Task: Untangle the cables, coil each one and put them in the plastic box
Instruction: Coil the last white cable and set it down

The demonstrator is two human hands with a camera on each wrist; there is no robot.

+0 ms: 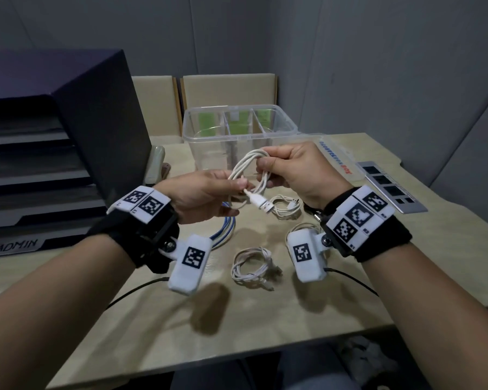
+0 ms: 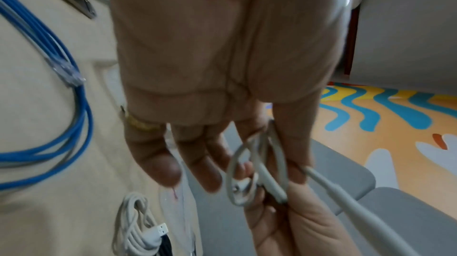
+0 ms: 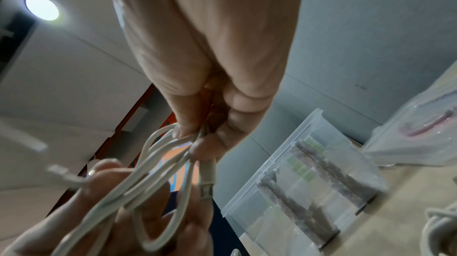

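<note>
Here both hands are raised over the table point(image 1: 152, 319) with one white cable point(image 1: 247, 170) looped between them. The right hand point(image 1: 299, 173) pinches the top of the loops between thumb and curled fingers point(image 3: 197, 149), and in the right wrist view a small connector point(image 3: 206, 184) hangs just below those fingertips. The left hand point(image 1: 206, 195) grips the lower part of the same bundle, thumb point(image 1: 238, 183) pressed on the strands, and the white USB plug point(image 1: 261, 204) juts out just past that thumb, pointing down toward the table. In the left wrist view the loops point(image 2: 257, 170) sit between the left thumb and index finger, while the other left fingers point(image 2: 158, 162) hang loosely extended and touch nothing.

Beyond the right fingertips stands the clear plastic box point(image 1: 238, 133), open-topped, with dividers forming three compartments. Below the held bundle, a coiled white cable point(image 1: 286, 206) lies on the table, and a second white coil point(image 1: 251, 267) lies nearer the person, between the two wrists. Blue cable loops point(image 1: 223, 233) lie under the left hand; the left wrist view shows their clear plug point(image 2: 68, 73). A clear lid point(image 1: 335, 161) with red lettering rests beyond the right wrist, beside a grey metal template point(image 1: 392, 187). A dark document tray point(image 1: 54, 136) labelled ADMIN stands off past the left hand.
</note>
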